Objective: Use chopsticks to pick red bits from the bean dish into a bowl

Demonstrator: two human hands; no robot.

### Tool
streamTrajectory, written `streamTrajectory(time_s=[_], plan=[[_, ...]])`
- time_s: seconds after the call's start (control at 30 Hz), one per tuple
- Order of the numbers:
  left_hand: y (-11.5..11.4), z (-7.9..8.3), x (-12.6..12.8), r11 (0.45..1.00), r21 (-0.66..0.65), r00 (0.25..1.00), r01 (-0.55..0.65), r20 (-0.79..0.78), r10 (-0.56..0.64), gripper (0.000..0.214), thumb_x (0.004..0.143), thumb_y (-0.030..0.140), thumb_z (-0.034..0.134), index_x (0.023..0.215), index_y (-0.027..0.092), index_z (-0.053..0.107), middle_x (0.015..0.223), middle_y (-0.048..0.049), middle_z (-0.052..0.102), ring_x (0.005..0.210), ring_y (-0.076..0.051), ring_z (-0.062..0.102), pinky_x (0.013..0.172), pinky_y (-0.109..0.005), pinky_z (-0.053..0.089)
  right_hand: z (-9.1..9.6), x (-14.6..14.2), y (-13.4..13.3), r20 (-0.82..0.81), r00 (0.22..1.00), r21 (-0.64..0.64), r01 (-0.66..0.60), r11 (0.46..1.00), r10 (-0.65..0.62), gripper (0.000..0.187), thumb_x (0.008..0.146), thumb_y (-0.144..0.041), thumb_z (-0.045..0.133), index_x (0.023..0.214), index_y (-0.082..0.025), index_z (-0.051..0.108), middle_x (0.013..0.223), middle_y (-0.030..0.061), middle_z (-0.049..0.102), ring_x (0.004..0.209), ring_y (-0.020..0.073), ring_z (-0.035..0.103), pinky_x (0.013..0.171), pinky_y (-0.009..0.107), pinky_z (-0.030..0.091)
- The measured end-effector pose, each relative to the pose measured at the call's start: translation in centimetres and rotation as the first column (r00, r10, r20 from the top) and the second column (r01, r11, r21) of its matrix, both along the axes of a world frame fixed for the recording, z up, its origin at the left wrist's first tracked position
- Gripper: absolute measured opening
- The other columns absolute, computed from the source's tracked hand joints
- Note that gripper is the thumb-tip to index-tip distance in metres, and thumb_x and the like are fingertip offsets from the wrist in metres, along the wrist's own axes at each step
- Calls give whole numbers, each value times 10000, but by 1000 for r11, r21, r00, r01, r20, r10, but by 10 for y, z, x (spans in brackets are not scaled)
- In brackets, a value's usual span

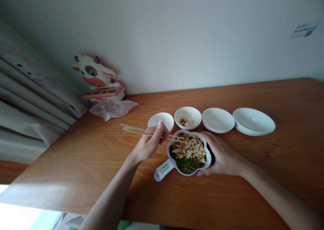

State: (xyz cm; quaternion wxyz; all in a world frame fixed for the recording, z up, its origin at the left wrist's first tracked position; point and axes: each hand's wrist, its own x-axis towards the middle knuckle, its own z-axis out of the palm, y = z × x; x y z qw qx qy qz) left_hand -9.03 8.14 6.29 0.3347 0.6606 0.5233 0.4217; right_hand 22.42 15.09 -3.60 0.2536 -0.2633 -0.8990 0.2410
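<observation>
My left hand [152,140] is closed around a pair of wooden chopsticks [136,129]. Their tips reach into a white, scalloped bowl with a lilac rim and handle [207,162], among the beans and nuts. Pale sliced nuts and yellow beans [191,147] lie on top, green beans [187,165] at the near side, dark ones along the edges. My right hand [219,155] grips this bowl from its right side. A labelled handle [164,170] points toward the lower left. Just behind, a small white bowl [187,117] contains some pale and reddish pieces.
Three more white bowls stand in the row: one at the left [162,118], one right of the middle [218,119] and a larger one [253,121] at the right end. A cow-shaped toy keyboard [101,83] and a crumpled plastic bag [112,109] are at the back left.
</observation>
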Motion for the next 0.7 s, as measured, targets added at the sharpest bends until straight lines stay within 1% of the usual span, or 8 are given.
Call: streamTrajectory(time_s=[0.1, 0.13, 0.2, 0.27, 0.33, 0.43, 0.53, 0.7], plan=[[0, 0, -2, 1000, -20, 999, 3, -50, -4, 716, 1102, 773, 535, 663, 216, 442, 631, 37, 388, 591, -124, 326, 546, -298, 258, 1, 0, 0, -13, 1000, 5, 1, 1000, -1, 1388, 611, -792, 1021, 1726, -322, 341, 1613, 206, 587, 1456, 524, 600, 1219, 739, 513], [0, 0, -3, 1000, -27, 999, 3, -52, -4, 706, 1098, 755, 566, 662, 219, 420, 630, 43, 362, 588, -121, 300, 540, -301, 234, 1, 0, 0, -16, 1000, 9, -1, 1000, 1, 1387, 613, -786, 1023, 1730, -324, 342, 1614, 204, 589, 1455, 524, 602, 1218, 735, 517], [0, -1, -4, 999, -33, 1000, 6, -30, -7, 699, 1120, 733, 533, 662, 220, 404, 633, 42, 354, 590, -122, 305, 547, -305, 237, 2, -1, 0, -17, 1000, 14, -5, 1000, 5, 1382, 618, -783, 1023, 1731, -321, 345, 1613, 204, 592, 1454, 523, 605, 1215, 729, 521], [0, -2, -6, 999, -41, 1000, 21, -15, -22, 687, 1156, 704, 464, 673, 216, 432, 647, 30, 400, 613, -131, 362, 576, -304, 290, 1, -1, 0, -12, 1000, 15, -5, 1000, 5, 1383, 618, -794, 1018, 1726, -310, 347, 1608, 211, 592, 1455, 525, 605, 1215, 732, 519], [-1, -2, -8, 997, -50, 998, 51, -29, -52, 662, 1176, 668, 436, 703, 208, 489, 682, 17, 468, 657, -142, 426, 623, -299, 348, 0, 0, 0, -8, 1000, 14, -3, 1000, 3, 1388, 612, -810, 1013, 1720, -303, 347, 1606, 218, 590, 1456, 528, 604, 1216, 739, 514], [-2, 0, -9, 993, -62, 991, 103, -75, -107, 608, 1186, 625, 429, 768, 202, 551, 756, 4, 552, 723, -157, 493, 696, -295, 415, 0, 0, 0, -9, 1000, 15, -7, 1000, 7, 1388, 613, -819, 1007, 1716, -303, 342, 1623, 221, 578, 1469, 532, 593, 1220, 740, 510], [-4, 4, -9, 988, -79, 978, 129, -152, -140, 552, 1192, 594, 429, 832, 203, 579, 824, -6, 596, 784, -173, 540, 755, -301, 457, 0, 0, 0, -2, 1000, 11, -9, 1000, 9, 1367, 631, -820, 998, 1710, -310, 330, 1623, 216, 574, 1474, 524, 590, 1229, 748, 502], [-6, 4, -7, 979, -110, 957, 170, -220, -191, 495, 1180, 597, 473, 899, 206, 588, 880, -14, 610, 824, -183, 582, 752, -302, 475, -2, 0, 0, 6, 1000, 8, -2, 1000, 2, 1378, 625, -815, 1003, 1715, -331, 312, 1615, 210, 566, 1471, 523, 592, 1229, 762, 499]])
